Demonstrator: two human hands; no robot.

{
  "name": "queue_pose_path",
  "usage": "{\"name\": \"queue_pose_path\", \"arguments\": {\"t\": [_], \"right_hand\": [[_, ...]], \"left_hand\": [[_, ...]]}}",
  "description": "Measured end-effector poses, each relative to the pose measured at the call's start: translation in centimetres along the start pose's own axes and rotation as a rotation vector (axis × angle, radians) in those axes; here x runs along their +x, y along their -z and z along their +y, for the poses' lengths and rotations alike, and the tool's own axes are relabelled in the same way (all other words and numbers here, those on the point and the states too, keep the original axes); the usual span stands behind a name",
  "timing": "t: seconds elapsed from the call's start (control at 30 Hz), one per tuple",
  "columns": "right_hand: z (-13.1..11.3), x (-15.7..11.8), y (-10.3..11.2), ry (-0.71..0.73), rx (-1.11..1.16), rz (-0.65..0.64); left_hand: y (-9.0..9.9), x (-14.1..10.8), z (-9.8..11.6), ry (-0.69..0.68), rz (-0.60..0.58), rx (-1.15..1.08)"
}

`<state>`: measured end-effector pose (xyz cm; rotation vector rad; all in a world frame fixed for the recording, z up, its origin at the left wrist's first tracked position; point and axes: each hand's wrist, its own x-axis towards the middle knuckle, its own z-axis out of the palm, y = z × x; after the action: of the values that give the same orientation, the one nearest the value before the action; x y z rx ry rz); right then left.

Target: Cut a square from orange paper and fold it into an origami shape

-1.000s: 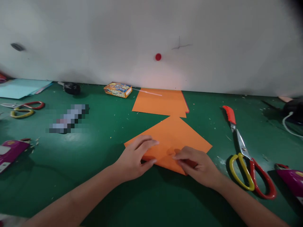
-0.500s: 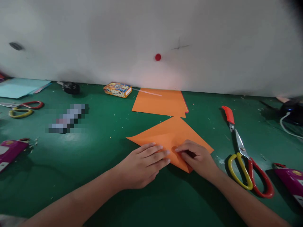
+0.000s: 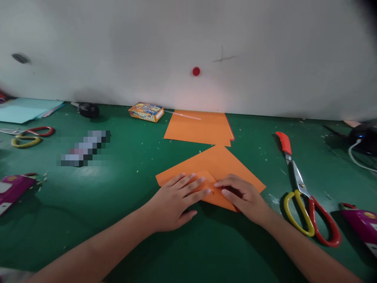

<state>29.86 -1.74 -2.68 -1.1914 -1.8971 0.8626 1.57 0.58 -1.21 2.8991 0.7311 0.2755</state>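
Observation:
An orange sheet of paper (image 3: 219, 159) lies on the green table, with a flap of its near side folded over toward the middle. My left hand (image 3: 176, 202) rests on the left part of the flap, palm down, fingers spread. On the right part is my right hand (image 3: 244, 196), its thumb and index finger curled at the flap, close to the left fingertips. The palms hide the paper's lower left and lower right edges in part.
Behind lies more orange paper (image 3: 197, 127) beside a small box (image 3: 146, 112). Scissors (image 3: 300, 184) and a red-handled cutter (image 3: 284, 143) lie at right, a purple object (image 3: 361, 224) beyond. At left are other scissors (image 3: 32, 135), a blurred-out object (image 3: 85, 148) and a purple object (image 3: 17, 190).
The near flap of the orange paper now shows folded over under my hands. My left fingers have shifted slightly and spread, the thumb coming apart from them. My right hand has hardly moved.

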Motion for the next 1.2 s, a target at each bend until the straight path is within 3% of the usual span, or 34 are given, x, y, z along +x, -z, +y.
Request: {"name": "queue_pose_path", "arguments": {"t": [0.23,0.63,0.93,1.2], "right_hand": [[0.4,-0.1,0.4,0.0,-0.033,-0.029],[1.4,0.0,0.0,0.174,-0.342,-0.088],[1.1,0.0,-0.3,0.18,-0.4,-0.066],[1.5,0.0,-0.6,0.149,-0.394,-0.003]], "left_hand": [[-0.4,0.0,-0.3,0.018,-0.035,0.005],[-0.2,0.0,-0.3,-0.034,-0.009,0.05],[-0.3,-0.2,0.9,-0.118,0.027,0.09],[-0.6,-0.2,0.0,-0.102,-0.026,-0.019]]}}
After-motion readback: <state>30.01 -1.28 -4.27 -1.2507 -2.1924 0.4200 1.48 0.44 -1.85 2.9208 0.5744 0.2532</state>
